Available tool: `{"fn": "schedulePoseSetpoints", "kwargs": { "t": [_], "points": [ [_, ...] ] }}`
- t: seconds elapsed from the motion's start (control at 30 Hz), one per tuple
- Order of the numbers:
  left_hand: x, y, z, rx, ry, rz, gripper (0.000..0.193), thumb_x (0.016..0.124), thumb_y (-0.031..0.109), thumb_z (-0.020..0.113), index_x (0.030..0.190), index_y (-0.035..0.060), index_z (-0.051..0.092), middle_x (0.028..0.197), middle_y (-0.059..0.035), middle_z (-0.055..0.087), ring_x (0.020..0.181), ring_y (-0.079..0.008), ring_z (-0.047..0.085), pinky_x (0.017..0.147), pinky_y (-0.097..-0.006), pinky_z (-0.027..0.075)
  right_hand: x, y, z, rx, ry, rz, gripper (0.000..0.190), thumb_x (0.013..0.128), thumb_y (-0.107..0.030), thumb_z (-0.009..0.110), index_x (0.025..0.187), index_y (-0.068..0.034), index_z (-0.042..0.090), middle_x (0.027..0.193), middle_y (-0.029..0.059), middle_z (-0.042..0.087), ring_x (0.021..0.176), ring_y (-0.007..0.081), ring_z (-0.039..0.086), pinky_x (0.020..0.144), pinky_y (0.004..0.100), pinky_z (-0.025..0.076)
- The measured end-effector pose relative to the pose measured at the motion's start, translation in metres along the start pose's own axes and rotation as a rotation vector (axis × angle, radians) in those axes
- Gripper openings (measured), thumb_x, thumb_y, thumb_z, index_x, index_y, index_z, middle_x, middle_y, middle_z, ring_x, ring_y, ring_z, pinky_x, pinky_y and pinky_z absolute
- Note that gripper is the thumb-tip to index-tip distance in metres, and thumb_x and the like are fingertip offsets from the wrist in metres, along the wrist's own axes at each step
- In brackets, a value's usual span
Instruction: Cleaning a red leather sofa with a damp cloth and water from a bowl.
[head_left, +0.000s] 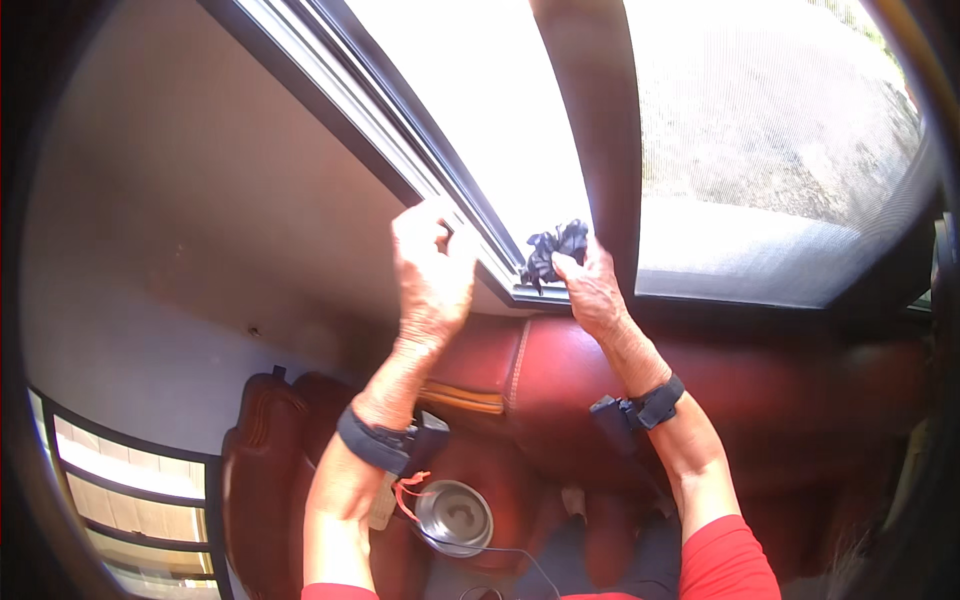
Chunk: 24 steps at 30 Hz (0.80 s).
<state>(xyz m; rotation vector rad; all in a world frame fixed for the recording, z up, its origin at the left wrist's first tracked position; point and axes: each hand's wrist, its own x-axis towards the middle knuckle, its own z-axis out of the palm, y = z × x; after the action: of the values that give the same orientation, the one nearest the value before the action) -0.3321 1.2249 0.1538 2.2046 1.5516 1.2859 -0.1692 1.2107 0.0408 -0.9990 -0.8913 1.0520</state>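
Observation:
My right hand (596, 289) pinches a crumpled black cloth (556, 251), held at the lower corner of the window frame (517, 289). Bright light washes out the glass pane behind it. To its left, my left hand (433, 274) is raised beside the sloping white and dark window track (360, 97). The fingers curl toward the thumb and are blurred by glare. Whether they touch the frame or hold something small, I cannot tell.
A red leather sofa (570, 367) runs below the window. A steel bowl (454, 517) stands on the seat, with a thin cable crossing it. At right is a mesh screen (765, 135); a dark-framed shelf or window (135, 495) is at lower left.

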Motion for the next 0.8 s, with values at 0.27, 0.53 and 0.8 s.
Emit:
{"fn": "schedulePoseSetpoints", "kwargs": {
  "t": [0.27,0.53,0.8],
  "points": [
    [0.122,0.029,-0.097,0.083,0.443,0.405,0.046,0.092,0.016,0.052,0.133,0.0066,0.035,0.128,-0.0167,0.036,0.113,-0.0297,0.041,0.097,-0.0407,0.035,0.075,-0.133,0.169,-0.155,-0.080,-0.733,0.053,0.081,0.002,0.041,0.133,-0.002,0.035,0.123,0.0270,0.043,0.095,0.0417,0.051,0.087,0.0454,0.040],
    [0.167,0.025,-0.082,0.426,0.636,0.649,0.058,0.088,0.016,0.055,0.137,0.0029,0.028,0.128,-0.0222,0.035,0.116,-0.0370,0.037,0.099,-0.0463,0.030,0.099,0.049,0.147,-0.379,0.150,-0.757,0.031,0.091,-0.001,0.037,0.119,0.000,0.051,0.099,0.0123,0.059,0.095,0.0210,0.053,0.085,0.0347,0.042],
    [0.183,0.008,-0.039,0.498,0.892,0.668,0.063,0.093,0.033,0.045,0.139,-0.0029,0.021,0.133,-0.0256,0.031,0.116,-0.0371,0.036,0.097,-0.0474,0.028,0.087,-0.015,0.136,-0.324,0.089,-0.478,0.030,0.085,-0.005,0.048,0.115,-0.004,0.051,0.104,0.0205,0.055,0.093,0.0378,0.053,0.083,0.0454,0.041]
  ]
}}
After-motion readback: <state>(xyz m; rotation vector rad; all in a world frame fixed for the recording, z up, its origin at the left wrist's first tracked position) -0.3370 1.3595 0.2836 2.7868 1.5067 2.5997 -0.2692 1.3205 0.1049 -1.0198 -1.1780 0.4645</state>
